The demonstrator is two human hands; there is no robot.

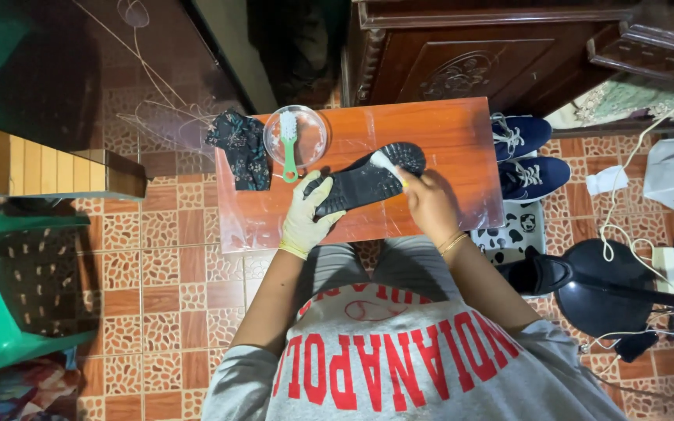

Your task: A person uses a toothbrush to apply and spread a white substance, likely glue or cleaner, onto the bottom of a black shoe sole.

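My gloved left hand (pixel 303 218) clamps the light, flexible black rubber-soled shoe (pixel 364 181) at its heel, sole up, while my bare right hand (pixel 429 199) pinches a small white wipe (pixel 386 164) against the sole near the toe.

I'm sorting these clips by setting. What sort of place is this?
Most likely a room in a home: a patterned tile floor, a carved dark wooden cabinet, and a pair of blue sneakers parked beside a low orange table.

Head camera, looking straight down, close over low orange table (pixel 446 132), tiled floor (pixel 165 265) around
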